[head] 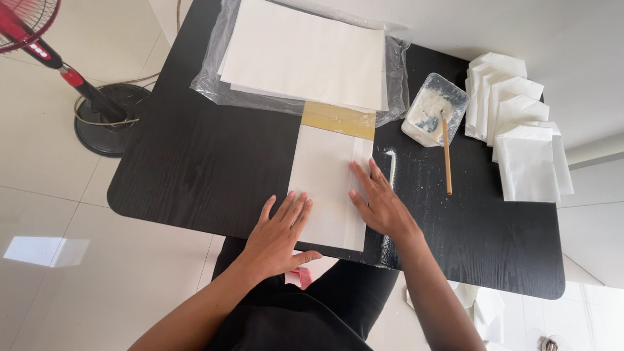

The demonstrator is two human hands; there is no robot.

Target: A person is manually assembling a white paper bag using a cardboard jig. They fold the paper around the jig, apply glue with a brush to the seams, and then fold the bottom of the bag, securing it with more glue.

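Flat fingers (both hands) on paper sheet

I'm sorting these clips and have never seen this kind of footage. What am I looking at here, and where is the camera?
There is no machine: a person wears a camera on the head, looking down at their own bare hands over a black table. The left hand and right hand both press flat on a folded white paper sheet; nothing is gripped. Behind it lies a stack of white sheets on clear plastic. To the right stand a small tub of white paste with a wooden stick, and a pile of finished paper bags. A red fan stands on the floor.
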